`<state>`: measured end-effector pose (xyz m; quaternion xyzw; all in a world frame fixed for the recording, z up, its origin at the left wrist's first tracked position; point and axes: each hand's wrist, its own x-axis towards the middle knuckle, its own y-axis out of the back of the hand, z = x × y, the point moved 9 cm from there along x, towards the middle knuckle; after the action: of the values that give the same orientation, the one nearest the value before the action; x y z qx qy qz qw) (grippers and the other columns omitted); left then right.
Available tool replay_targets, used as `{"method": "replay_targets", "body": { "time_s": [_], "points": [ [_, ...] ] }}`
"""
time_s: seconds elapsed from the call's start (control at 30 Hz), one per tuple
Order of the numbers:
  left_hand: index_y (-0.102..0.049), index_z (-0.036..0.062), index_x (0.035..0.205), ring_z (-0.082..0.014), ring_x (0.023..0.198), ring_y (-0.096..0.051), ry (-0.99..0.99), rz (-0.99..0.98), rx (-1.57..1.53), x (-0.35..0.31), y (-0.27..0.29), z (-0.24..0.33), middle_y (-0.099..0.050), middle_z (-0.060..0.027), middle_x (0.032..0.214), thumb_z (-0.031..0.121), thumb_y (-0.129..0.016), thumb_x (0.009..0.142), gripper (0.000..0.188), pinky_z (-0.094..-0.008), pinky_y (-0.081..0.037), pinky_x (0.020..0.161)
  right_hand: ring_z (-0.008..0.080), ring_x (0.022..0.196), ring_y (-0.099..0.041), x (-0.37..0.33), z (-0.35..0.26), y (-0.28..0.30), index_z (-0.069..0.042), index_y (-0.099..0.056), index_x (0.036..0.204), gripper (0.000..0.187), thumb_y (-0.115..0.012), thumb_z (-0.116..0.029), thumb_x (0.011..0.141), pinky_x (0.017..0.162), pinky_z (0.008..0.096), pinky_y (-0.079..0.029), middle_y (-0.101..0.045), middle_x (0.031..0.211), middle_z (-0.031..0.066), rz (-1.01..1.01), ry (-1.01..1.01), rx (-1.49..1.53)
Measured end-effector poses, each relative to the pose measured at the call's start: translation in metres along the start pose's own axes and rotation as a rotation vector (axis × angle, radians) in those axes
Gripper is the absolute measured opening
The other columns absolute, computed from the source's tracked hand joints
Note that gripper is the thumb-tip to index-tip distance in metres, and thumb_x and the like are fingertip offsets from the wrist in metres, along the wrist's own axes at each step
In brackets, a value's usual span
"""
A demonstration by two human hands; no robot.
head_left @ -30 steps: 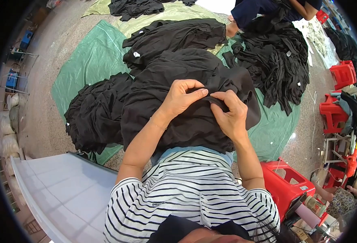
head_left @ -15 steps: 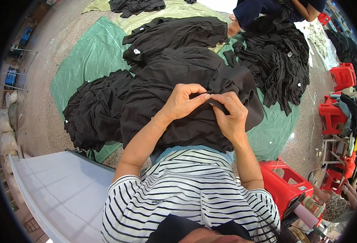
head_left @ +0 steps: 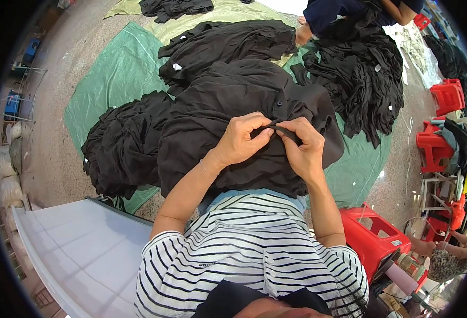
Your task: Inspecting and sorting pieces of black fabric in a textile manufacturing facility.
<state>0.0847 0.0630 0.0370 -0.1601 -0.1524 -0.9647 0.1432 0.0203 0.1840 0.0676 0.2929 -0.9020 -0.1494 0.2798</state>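
A dark garment [head_left: 217, 100] with buttons lies across my lap and spreads out in front of me. Thumb and fingers of my left hand [head_left: 242, 139] pinch an edge of its cloth. Close beside it, my right hand [head_left: 305, 146] pinches the same edge, the fingertips of both hands almost meeting. Just beyond the fingertips a dark round button [head_left: 279, 103] shows on the garment's front strip. Whether another button sits between my fingertips is hidden.
Heaps of dark garments [head_left: 130, 143] lie around me on a green sheet [head_left: 116, 69]. Another person's leg [head_left: 329, 13] is at the far right. By my right side stands a red stool [head_left: 368, 233], and a white panel [head_left: 85, 249] stands at my left.
Both hands have shifted very slightly toward me, still pinching the garment's edge. The button beyond the fingertips shows more plainly.
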Motion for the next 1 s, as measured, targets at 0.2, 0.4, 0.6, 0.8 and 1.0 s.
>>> {"method": "replay_targets", "body": {
  "time_s": [0.2,0.4,0.6,0.8,1.0],
  "points": [
    [-0.059,-0.0049,0.086,-0.0214,0.059,-0.052,-0.089,0.076,0.042,-0.003,0.003,0.010,-0.054,-0.0114,0.072,-0.003,-0.063,0.079,0.008,-0.0312,-0.042,0.056,0.0118,0.071,-0.060,-0.005,0.036,-0.010,0.002,-0.067,0.088,0.008,-0.069,-0.004,0.083,0.068,0.0254,-0.047,-0.064,0.077,0.0050,-0.032,-0.311,0.198],
    [-0.059,-0.0047,0.085,-0.0145,0.061,-0.051,-0.042,0.118,-0.048,-0.004,0.003,0.003,-0.052,-0.0078,0.070,-0.002,-0.063,0.080,0.006,-0.0274,-0.041,0.056,0.0030,0.071,-0.052,-0.013,0.065,-0.032,0.000,-0.069,0.089,0.011,-0.067,-0.010,0.090,0.065,0.0178,-0.042,-0.064,0.080,-0.0030,-0.094,-0.628,0.642],
    [-0.066,-0.0025,0.085,-0.0006,0.069,-0.049,0.397,0.191,-0.232,-0.011,0.002,-0.030,-0.061,0.0055,0.076,0.007,-0.072,0.085,0.011,-0.0168,-0.041,0.061,0.0122,0.079,-0.058,-0.005,0.037,-0.018,0.003,-0.068,0.089,0.009,-0.069,-0.005,0.085,0.069,0.0258,-0.045,-0.063,0.083,0.0041,-0.089,-0.339,0.344],
    [-0.066,-0.0035,0.077,-0.0071,0.066,-0.052,0.589,0.155,-0.391,-0.018,0.010,-0.043,-0.062,-0.0023,0.069,0.049,-0.054,0.096,0.057,-0.0222,-0.043,0.065,0.0266,0.068,-0.063,-0.013,-0.033,0.012,0.001,-0.068,0.088,0.014,-0.072,0.003,0.074,0.061,0.0321,-0.050,-0.063,0.077,0.0132,0.036,0.017,-0.058],
    [-0.065,-0.0020,0.071,-0.0030,0.062,-0.047,0.579,-0.212,-0.304,0.006,-0.010,-0.029,-0.056,0.0024,0.065,0.032,-0.062,0.095,0.042,-0.0211,-0.037,0.055,0.0276,0.062,-0.061,-0.027,-0.049,-0.013,-0.002,-0.065,0.088,0.016,-0.072,0.000,0.074,0.056,0.0340,-0.048,-0.060,0.074,0.0103,-0.012,0.136,-0.097]
  ]
}}
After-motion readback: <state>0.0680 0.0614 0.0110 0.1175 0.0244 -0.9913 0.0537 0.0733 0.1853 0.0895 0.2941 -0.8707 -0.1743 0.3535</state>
